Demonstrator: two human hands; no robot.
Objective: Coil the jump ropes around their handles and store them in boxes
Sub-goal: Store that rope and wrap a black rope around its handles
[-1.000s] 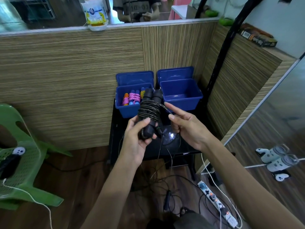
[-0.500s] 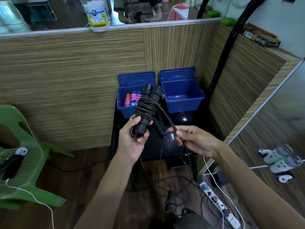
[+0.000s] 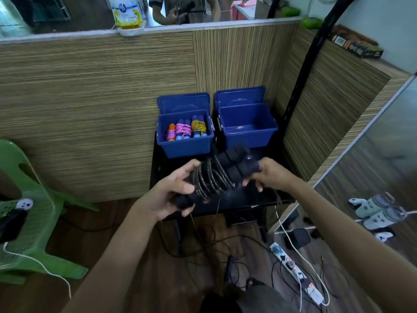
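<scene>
The black rope (image 3: 214,177), coiled round its paired handles, is held over the desk's (image 3: 248,199) front edge. The left hand (image 3: 173,193) grips the near end, the right hand (image 3: 268,176) pinches the far end. Coiling looks nearly done; next, tuck the loose tail and drop the bundle into the empty box (image 3: 248,127) at the back right.

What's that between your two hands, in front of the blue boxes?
In the head view, a black jump rope: its paired foam handles span from the left hand to the right hand, with cord coiled around their middle.
</scene>
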